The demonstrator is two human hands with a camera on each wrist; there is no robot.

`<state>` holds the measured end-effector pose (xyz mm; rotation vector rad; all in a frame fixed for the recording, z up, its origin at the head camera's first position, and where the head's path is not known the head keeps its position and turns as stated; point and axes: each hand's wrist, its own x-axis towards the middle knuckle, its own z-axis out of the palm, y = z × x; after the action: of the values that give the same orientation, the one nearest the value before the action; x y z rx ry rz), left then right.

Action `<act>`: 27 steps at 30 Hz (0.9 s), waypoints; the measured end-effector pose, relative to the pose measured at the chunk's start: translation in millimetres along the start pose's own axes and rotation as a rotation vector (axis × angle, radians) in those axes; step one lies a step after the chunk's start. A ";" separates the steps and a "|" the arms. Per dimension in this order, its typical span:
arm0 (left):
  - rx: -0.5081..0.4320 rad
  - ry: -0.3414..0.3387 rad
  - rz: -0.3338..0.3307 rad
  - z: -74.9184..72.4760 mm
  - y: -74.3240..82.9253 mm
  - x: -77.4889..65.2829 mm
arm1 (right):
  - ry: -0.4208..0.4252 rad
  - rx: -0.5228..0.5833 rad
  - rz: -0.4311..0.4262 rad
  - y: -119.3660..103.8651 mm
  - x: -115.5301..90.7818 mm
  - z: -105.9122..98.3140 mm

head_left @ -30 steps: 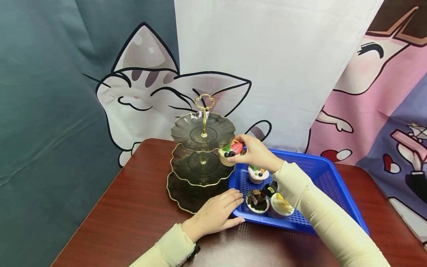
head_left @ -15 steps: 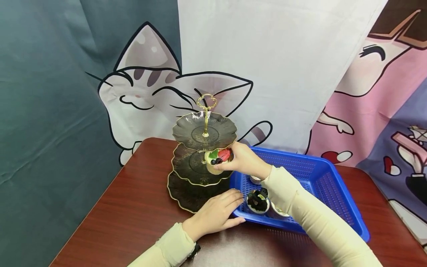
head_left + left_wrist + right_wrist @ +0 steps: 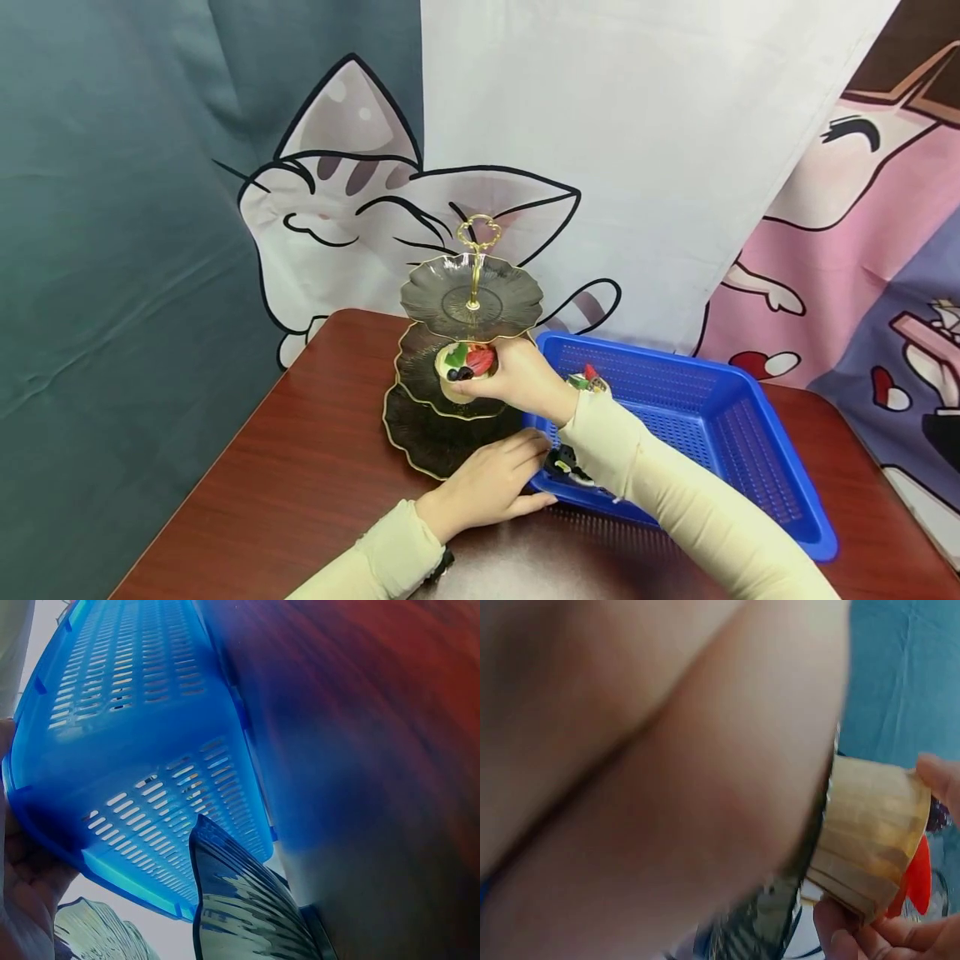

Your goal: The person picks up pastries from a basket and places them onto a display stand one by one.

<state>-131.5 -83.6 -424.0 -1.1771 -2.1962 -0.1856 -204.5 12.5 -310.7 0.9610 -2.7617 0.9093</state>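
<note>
My right hand (image 3: 527, 379) pinches a cupcake (image 3: 463, 368) between thumb and fingers. It is topped with a red strawberry piece, dark berries and a green leaf. The cupcake overlaps the middle plate (image 3: 417, 367) of a three-tier stand, below the top plate (image 3: 498, 312). From the right wrist, its pale pleated paper cup (image 3: 874, 825) shows with its base right at a plate's edge. My left hand (image 3: 489, 482) rests over the near-left corner of a blue plastic basket (image 3: 652, 357), fingers draped loosely on its rim.
More cupcakes sit in the basket: one with red and green topping (image 3: 588, 381), and a dark-topped one (image 3: 561, 461) partly hidden by the right sleeve. The stand's bottom plate (image 3: 416, 429) lies beside the basket on the brown table (image 3: 300, 442). A cartoon curtain (image 3: 637, 167) hangs behind.
My right hand has carried the cupcake leftward from over the basket's edge to the middle plate, ending slightly lower. The left hand has stayed at the basket's corner. The head view has shifted slightly.
</note>
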 end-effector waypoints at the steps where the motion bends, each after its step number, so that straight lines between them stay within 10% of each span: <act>1: 0.009 -0.009 -0.002 -0.6 0.1 0.0 | 0.007 -0.005 0.006 -1.5 0.5 1.9; 27: 0.047 -0.034 -0.002 -1.3 1.4 -1.6 | 0.017 0.024 -0.020 0.3 12.1 16.9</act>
<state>-129.2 -84.4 -424.1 -1.1599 -2.2188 -0.1146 -212.4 -3.3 -321.6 0.9775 -2.7284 0.9453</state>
